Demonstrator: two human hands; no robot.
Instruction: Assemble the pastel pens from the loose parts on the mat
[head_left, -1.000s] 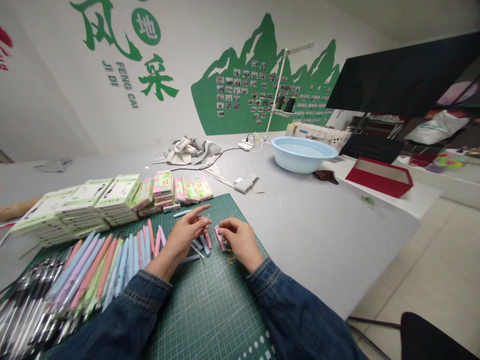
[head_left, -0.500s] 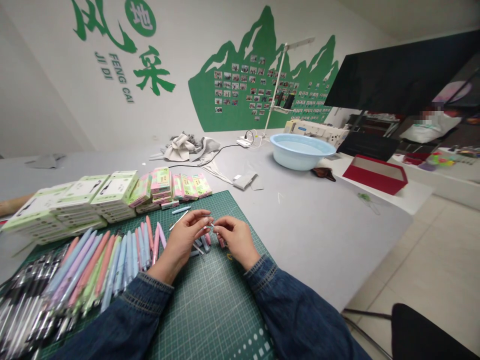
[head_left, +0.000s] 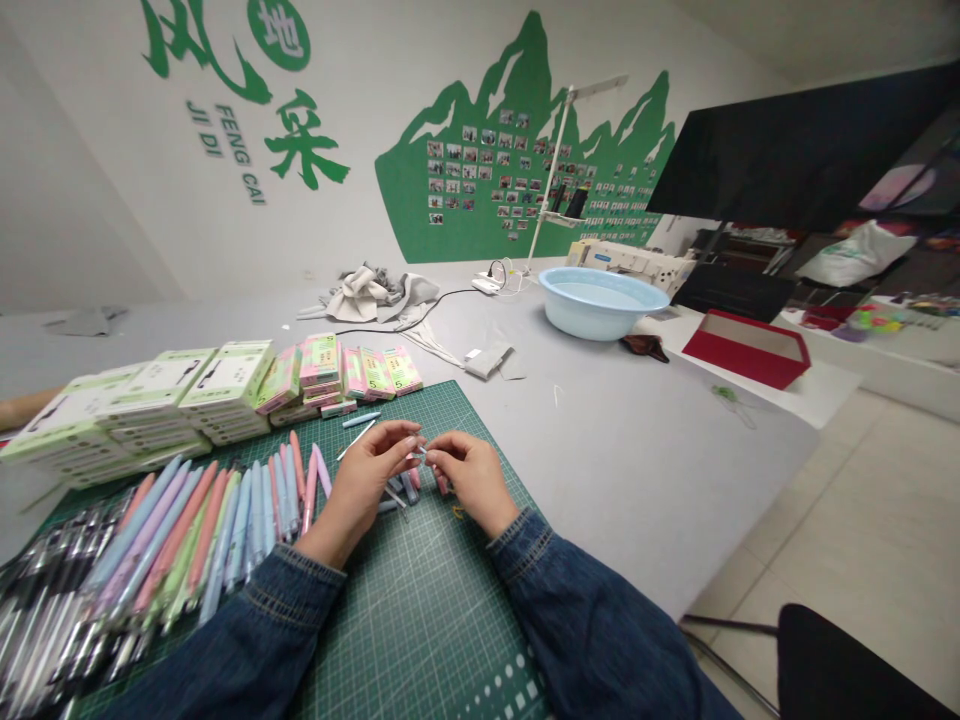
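My left hand point(head_left: 358, 490) and my right hand point(head_left: 476, 482) meet over the green cutting mat point(head_left: 420, 610). Their fingertips pinch a small, thin, pale blue pen part point(head_left: 422, 453) between them; the fingers cover most of it. Beneath the hands lie loose blue and pink pen barrels point(head_left: 409, 487) and thin refills point(head_left: 396, 497), partly hidden. A thin white stick point(head_left: 355, 440) shows behind my left hand; whether it is held or lying there I cannot tell. Further back rests a light blue barrel point(head_left: 361, 420). A small yellow bit point(head_left: 457, 512) lies beside my right wrist.
Left of my arm are rows of pastel pens point(head_left: 225, 530) and clear black-tipped pens point(head_left: 60, 600). Stacked white-green boxes point(head_left: 225, 385) and pink-green boxes point(head_left: 322, 365) line the mat's back edge. Beyond are cloth scraps point(head_left: 375, 295), a blue basin point(head_left: 600, 305) and a red box point(head_left: 746, 350).
My right hand has left the pink piece near the mat and risen to meet my left fingertips. My left index finger has curled in. The white stick has appeared behind my left hand.
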